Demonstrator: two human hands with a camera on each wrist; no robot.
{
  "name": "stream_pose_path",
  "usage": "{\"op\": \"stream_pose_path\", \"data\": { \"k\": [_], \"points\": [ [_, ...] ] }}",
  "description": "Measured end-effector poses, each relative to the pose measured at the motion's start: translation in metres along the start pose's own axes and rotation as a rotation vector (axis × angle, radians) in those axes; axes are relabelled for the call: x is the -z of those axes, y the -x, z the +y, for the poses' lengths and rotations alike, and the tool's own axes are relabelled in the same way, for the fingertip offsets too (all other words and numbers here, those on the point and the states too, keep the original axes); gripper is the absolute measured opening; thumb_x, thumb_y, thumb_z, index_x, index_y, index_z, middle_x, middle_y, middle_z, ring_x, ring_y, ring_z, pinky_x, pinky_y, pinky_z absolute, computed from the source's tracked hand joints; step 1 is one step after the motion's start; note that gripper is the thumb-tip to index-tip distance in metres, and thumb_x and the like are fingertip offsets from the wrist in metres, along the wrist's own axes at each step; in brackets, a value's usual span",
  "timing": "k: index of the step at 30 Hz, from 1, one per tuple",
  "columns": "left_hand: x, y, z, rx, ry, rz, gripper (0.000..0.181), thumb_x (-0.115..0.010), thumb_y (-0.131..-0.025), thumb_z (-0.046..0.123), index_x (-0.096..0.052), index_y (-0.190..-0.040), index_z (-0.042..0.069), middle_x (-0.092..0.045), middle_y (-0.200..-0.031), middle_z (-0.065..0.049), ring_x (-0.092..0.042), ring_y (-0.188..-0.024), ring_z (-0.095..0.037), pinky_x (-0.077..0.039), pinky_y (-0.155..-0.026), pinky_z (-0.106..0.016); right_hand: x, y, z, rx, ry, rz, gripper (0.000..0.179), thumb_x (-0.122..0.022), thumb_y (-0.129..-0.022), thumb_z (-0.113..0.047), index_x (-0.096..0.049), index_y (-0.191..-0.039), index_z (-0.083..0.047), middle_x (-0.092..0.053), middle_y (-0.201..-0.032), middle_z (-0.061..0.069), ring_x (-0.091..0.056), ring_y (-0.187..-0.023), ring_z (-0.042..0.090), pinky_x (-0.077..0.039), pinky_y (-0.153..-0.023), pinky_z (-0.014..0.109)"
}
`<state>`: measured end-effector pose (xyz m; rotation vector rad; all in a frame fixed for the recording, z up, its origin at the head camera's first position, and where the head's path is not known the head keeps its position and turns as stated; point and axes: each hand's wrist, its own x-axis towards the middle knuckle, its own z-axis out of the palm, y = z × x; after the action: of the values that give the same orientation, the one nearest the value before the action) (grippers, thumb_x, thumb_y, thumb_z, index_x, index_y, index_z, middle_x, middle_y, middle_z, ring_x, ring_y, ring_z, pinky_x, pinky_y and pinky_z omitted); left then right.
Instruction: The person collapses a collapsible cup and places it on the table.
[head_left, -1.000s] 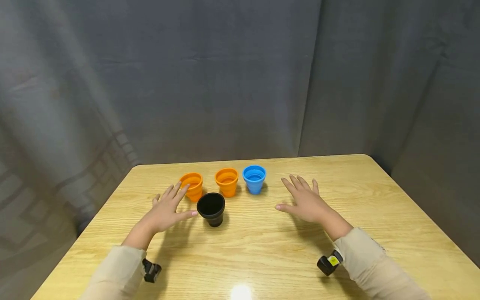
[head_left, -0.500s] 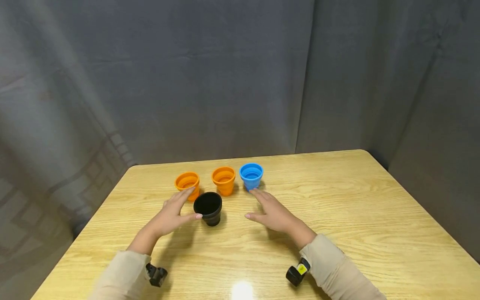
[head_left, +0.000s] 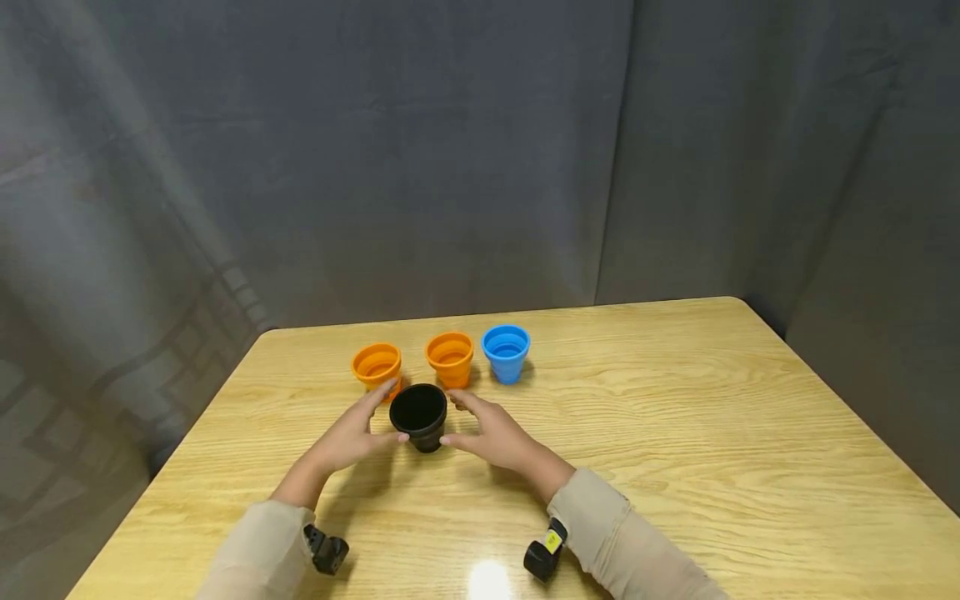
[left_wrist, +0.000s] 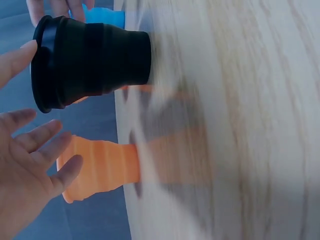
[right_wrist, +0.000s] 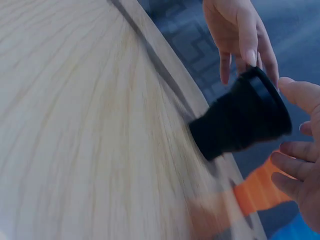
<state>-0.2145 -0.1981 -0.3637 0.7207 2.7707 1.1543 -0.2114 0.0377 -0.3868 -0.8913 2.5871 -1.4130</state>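
A black ribbed cup (head_left: 427, 434) stands upright on the table, nearest to me of the cups. My left hand (head_left: 355, 439) is at its left side and my right hand (head_left: 491, 434) at its right, thumbs in front and fingers spread toward the back. In the left wrist view, the left thumb comes up to the rim of the black cup (left_wrist: 95, 60); whether it touches I cannot tell. Neither hand has curled round the cup. Behind it stand an orange cup (head_left: 376, 362) at left, partly hidden by my left fingers, and another orange cup (head_left: 450, 358).
A blue cup (head_left: 506, 353) stands to the right of the second orange cup, near the back of the wooden table (head_left: 675, 433). Grey curtains (head_left: 420, 150) hang behind the table and at its sides.
My right hand has swept left from the right part of the table to the black cup. The left hand has shifted slightly right, closer to it. The cups stay in place.
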Motion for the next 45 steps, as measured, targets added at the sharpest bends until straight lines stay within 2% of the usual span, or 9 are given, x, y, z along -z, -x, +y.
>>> {"op": "stream_pose_path", "data": {
  "k": [3,7,15,25,32,38,42,45],
  "points": [
    [-0.003,-0.003,-0.002,-0.012,0.021,-0.014,0.079,-0.067,-0.075,0.027,-0.022,-0.135,0.002,-0.03,-0.132,-0.02,-0.031,-0.117,-0.036,-0.026,-0.089,-0.057,-0.004,-0.005,-0.001,0.014,-0.007,0.006,0.063,-0.062,-0.079,-0.03,-0.035,-0.13,-0.008,-0.042,-0.128,0.007,-0.042,-0.112,0.024,-0.033,-0.092,0.041],
    [-0.005,-0.005,-0.003,-0.012,0.04,-0.025,0.076,-0.067,-0.075,0.026,-0.025,-0.134,0.004,-0.035,-0.13,-0.017,-0.037,-0.113,-0.034,-0.029,-0.088,-0.056,-0.006,-0.01,-0.002,-0.01,0.01,0.016,0.061,-0.062,-0.078,-0.03,-0.037,-0.13,-0.009,-0.045,-0.125,0.008,-0.044,-0.11,0.023,-0.035,-0.091,0.04],
    [-0.008,-0.007,-0.001,-0.003,0.065,-0.013,0.072,-0.066,-0.076,0.021,-0.028,-0.133,0.002,-0.038,-0.129,-0.017,-0.042,-0.107,-0.034,-0.034,-0.086,-0.052,-0.007,-0.016,0.0,-0.041,0.002,0.029,0.056,-0.062,-0.079,-0.026,-0.039,-0.128,-0.009,-0.047,-0.123,0.008,-0.045,-0.108,0.024,-0.037,-0.089,0.037],
    [-0.011,-0.009,0.002,0.018,0.138,0.008,0.069,-0.065,-0.077,0.014,-0.027,-0.132,-0.002,-0.038,-0.126,-0.022,-0.048,-0.102,-0.033,-0.037,-0.085,-0.049,-0.012,-0.02,0.001,-0.033,-0.044,0.138,0.049,-0.065,-0.078,-0.018,-0.045,-0.12,-0.002,-0.052,-0.114,0.014,-0.052,-0.1,0.024,-0.041,-0.084,0.037],
    [-0.013,-0.009,0.007,0.042,0.172,0.024,0.068,-0.065,-0.077,0.017,-0.029,-0.131,-0.003,-0.04,-0.125,-0.023,-0.05,-0.099,-0.033,-0.039,-0.084,-0.046,-0.009,-0.016,0.0,-0.054,-0.121,0.18,0.047,-0.066,-0.076,-0.018,-0.047,-0.117,-0.003,-0.055,-0.109,0.014,-0.053,-0.097,0.024,-0.044,-0.081,0.031],
    [-0.016,-0.01,0.013,0.035,0.151,0.049,0.067,-0.068,-0.074,0.021,-0.036,-0.128,-0.002,-0.046,-0.121,-0.019,-0.054,-0.095,-0.028,-0.041,-0.083,-0.043,-0.003,-0.009,0.003,-0.035,-0.178,0.19,0.047,-0.066,-0.076,-0.019,-0.048,-0.115,-0.001,-0.054,-0.106,0.014,-0.053,-0.095,0.025,-0.043,-0.083,0.035],
    [-0.017,-0.01,0.019,0.012,0.125,0.046,0.067,-0.07,-0.072,0.022,-0.039,-0.127,-0.001,-0.048,-0.119,-0.018,-0.056,-0.093,-0.025,-0.041,-0.082,-0.044,0.003,-0.002,0.002,-0.035,-0.213,0.193,0.046,-0.067,-0.075,-0.016,-0.048,-0.114,-0.001,-0.054,-0.103,0.013,-0.054,-0.093,0.025,-0.043,-0.082,0.037],
    [-0.019,-0.01,0.022,-0.028,0.108,0.032,0.068,-0.071,-0.071,0.022,-0.04,-0.126,-0.001,-0.049,-0.118,-0.017,-0.056,-0.091,-0.024,-0.041,-0.081,-0.045,0.007,0.003,0.001,-0.043,-0.242,0.2,0.044,-0.067,-0.075,-0.014,-0.049,-0.113,-0.001,-0.054,-0.103,0.012,-0.054,-0.092,0.023,-0.044,-0.081,0.035]
  ]
}}
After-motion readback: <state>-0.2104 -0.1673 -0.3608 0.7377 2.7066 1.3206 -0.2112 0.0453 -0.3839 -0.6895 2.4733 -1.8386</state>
